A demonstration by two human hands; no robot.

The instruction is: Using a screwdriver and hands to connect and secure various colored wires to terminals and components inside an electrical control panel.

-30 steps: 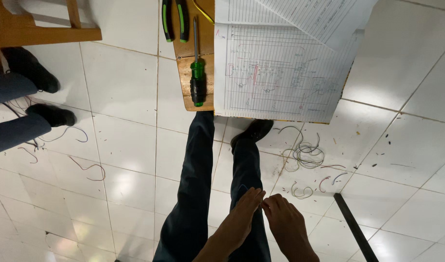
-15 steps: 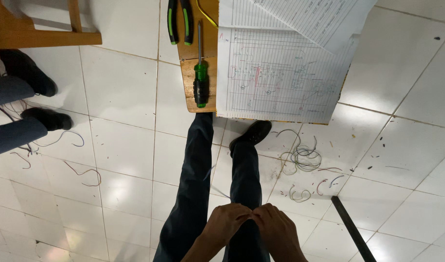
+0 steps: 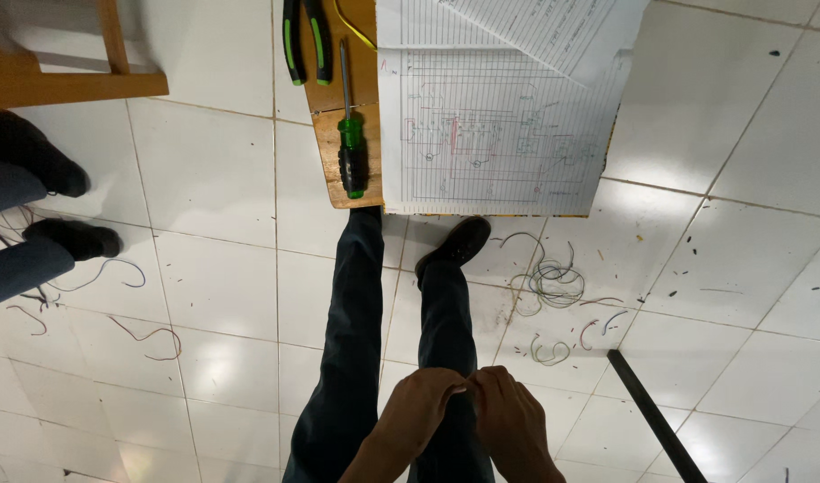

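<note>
- The left hand (image 3: 419, 407) and right hand (image 3: 510, 413) are pressed together at the fingertips; what is pinched cannot be told.
- Both hands should be kept steady above the knees.

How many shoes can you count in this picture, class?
3. One black shoe on the person's own foot below the paper sheet; two black shoes of another person at left. The person's other foot is hidden under the board.

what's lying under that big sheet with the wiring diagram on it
The diagram sheet lies on a wooden board beside a green screwdriver. The sheet covers most of the board, hiding anything beneath.
</note>
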